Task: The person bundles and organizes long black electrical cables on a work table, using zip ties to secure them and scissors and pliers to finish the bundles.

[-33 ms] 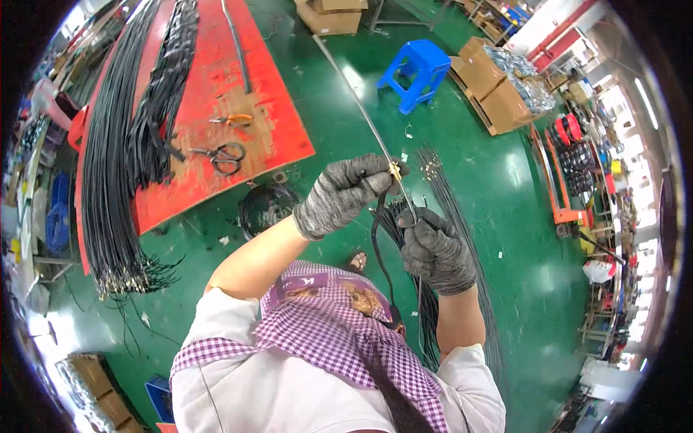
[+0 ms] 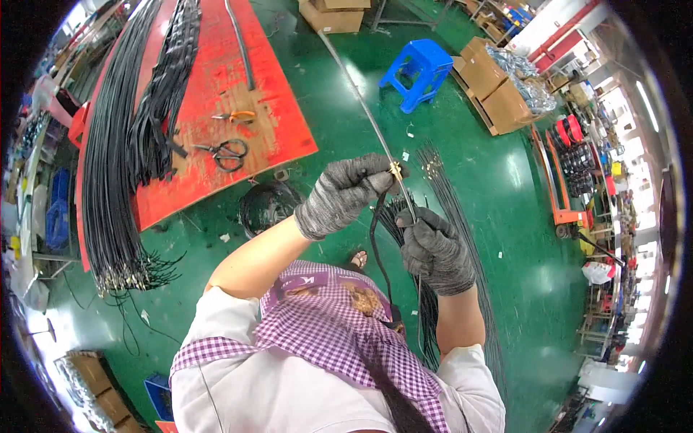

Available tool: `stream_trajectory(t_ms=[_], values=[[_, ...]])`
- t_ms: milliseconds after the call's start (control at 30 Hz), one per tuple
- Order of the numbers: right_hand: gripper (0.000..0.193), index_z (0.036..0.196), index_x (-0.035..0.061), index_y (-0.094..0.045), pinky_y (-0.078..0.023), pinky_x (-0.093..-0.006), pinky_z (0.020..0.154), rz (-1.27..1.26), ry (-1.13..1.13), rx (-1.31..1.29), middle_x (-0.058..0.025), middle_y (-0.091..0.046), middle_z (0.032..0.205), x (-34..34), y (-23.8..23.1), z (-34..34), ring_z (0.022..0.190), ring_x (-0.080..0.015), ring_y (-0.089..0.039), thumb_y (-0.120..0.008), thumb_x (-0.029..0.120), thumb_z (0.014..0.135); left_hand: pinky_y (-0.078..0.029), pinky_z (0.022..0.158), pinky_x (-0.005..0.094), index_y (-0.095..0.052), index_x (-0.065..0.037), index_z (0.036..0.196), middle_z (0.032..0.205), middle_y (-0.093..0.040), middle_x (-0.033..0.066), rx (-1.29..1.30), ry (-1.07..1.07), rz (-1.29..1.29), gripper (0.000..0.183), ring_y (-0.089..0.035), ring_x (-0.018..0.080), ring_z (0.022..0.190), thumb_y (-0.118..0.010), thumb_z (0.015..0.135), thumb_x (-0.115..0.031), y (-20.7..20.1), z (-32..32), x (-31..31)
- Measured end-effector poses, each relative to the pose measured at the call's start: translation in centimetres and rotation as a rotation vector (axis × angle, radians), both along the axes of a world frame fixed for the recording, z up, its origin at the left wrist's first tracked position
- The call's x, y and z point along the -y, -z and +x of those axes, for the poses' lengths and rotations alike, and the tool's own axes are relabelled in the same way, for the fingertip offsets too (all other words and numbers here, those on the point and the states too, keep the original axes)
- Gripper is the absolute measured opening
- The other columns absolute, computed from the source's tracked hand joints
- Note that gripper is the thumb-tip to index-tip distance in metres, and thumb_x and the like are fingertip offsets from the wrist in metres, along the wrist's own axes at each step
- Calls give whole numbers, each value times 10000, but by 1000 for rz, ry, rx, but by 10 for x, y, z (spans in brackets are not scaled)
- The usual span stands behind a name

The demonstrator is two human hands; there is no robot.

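My left hand [image 2: 345, 193], in a grey knitted glove, is closed with thumb and fingertips pinching a small brass fitting [image 2: 395, 170]. A long thin metal rod [image 2: 361, 101] runs past this fitting, out toward the far side and back to my other hand. Lower on the rod, my gloved right hand [image 2: 437, 252] is closed around it. From beneath my left hand a black cable [image 2: 376, 238] hangs down toward the checked apron [image 2: 317, 325]. Where the rod and fitting meet is too small to make out.
Bundles of black cables [image 2: 108, 180] lie along a red table [image 2: 278, 137] at left, near scissors [image 2: 229, 155] and orange-handled pliers [image 2: 242, 116]. More cables [image 2: 462, 216] hang by my right hand. Beyond stand a blue stool [image 2: 417, 72], an open carton [image 2: 498, 86] and an orange pallet jack [image 2: 569, 215].
The view has shifted very slightly, and the rod's far end sits a little farther right. Both hands keep their grip and place.
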State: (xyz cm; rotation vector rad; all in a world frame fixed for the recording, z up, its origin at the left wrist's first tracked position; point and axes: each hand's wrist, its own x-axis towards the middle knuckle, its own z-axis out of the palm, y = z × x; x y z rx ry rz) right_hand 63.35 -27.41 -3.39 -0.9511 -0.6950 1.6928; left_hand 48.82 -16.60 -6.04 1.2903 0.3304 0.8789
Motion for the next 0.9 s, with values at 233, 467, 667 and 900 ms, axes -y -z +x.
stream_trajectory(t_ms=[233, 467, 667, 900], values=[[200, 969, 11, -495, -287, -208, 393, 202, 191, 427, 16, -391, 515, 18, 12, -45, 406, -71, -328, -426, 120, 817, -376, 584, 187, -564, -48, 923, 736, -546, -16, -8, -148, -26, 189, -461, 52, 648, -483, 811, -177, -4, -31, 30], [139, 912, 26, -506, -411, -260, 526, 629, 301, 1257, -105, -577, 743, 37, -3, -30, 557, -166, -525, -438, 48, 792, -408, 652, 218, -553, -17, 926, 754, -552, 7, -213, -276, 286, 176, -493, 80, 702, -468, 815, -124, -7, -38, 45], [131, 901, 22, -504, -417, -244, 563, 466, 278, 864, -91, -579, 792, 60, 1, -13, 615, -148, -524, -439, 31, 788, -413, 669, 227, -550, -8, 931, 775, -557, 14, -55, -213, 89, 191, -497, 79, 718, -477, 814, -140, -19, -6, 68], [188, 992, 58, -482, -324, -173, 434, 344, 273, 570, -41, -536, 843, 88, 11, 18, 513, -34, -392, -463, 80, 806, -406, 593, 178, -540, -12, 968, 755, -570, 7, 47, 91, -215, 218, -501, 57, 673, -518, 792, -139, -24, 30, 82]])
